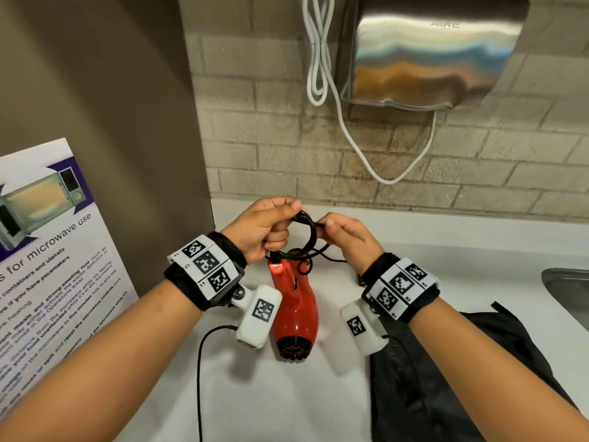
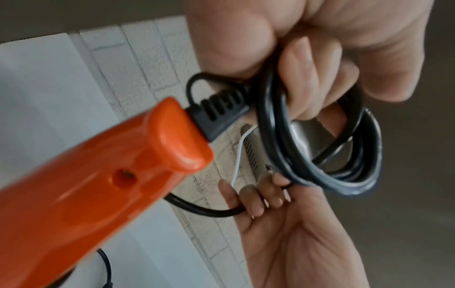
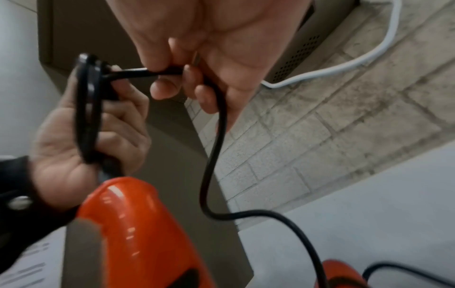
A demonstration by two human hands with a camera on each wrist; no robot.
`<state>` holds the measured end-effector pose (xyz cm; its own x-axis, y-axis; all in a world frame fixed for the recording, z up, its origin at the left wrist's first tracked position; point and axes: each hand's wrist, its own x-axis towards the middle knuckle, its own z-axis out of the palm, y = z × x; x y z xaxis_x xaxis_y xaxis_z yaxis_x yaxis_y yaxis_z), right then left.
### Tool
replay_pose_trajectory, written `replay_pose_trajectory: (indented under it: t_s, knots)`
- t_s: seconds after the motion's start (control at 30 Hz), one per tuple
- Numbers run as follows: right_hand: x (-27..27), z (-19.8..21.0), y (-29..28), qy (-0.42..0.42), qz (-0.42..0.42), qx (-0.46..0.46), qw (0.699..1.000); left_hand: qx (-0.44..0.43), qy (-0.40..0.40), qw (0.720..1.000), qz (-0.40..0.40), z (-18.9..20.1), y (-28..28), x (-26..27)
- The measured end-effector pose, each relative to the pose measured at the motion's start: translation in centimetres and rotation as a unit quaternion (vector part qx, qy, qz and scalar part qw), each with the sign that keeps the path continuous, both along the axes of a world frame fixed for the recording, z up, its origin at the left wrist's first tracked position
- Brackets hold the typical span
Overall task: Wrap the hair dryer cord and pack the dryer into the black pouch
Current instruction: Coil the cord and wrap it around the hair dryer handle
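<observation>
- The left hand grips the coiled cord above the red hair dryer.
- The right hand pinches the loose cord just beside the coil.
- Black pouch lies beneath the right wrist.
- Risk: a slack pinch could let the loops spring open.

1. Left side is shut off — a brown panel with a microwave poster stands at the counter edge.
2. Behind, the brick wall carries a steel hand dryer; its white cable sags toward the counter.
3. Bare counter lies open between that wall and the sink at right.
4. Near right, the black pouch covers the surface.
5. Centre is taken by the red hair dryer — loose cord trails along the near left.
</observation>
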<state>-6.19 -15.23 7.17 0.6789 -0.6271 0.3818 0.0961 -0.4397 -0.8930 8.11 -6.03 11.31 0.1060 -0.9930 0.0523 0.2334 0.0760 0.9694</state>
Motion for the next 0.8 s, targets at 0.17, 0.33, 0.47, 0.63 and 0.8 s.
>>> replay_pose_trajectory:
  t_s: [0.17,0.33,0.47,0.63,0.8]
  knots:
    - [0.7,2.9,-1.5,0.061,-0.101,-0.101,0.988,0.014,-0.004,1.0,0.024,0.0,-0.3,-0.4]
    - [0.9,6.1,-1.3,0.085,-0.183,-0.256,0.945,0.02,-0.013,0.999,0.035,0.4,-0.4,-0.7]
    - [0.7,7.8,-0.3,0.127,-0.225,-0.355,0.898,0.03,-0.072,0.997,0.01,0.7,-0.4,-0.8]
    - [0.2,8.9,1.1,0.191,-0.277,-0.408,0.848,0.026,-0.092,0.995,0.027,0.7,-0.6,-1.0]
    - [-0.1,9.2,2.5,0.215,-0.312,-0.465,0.8,0.02,-0.155,0.987,0.042,0.5,-1.2,-0.9]
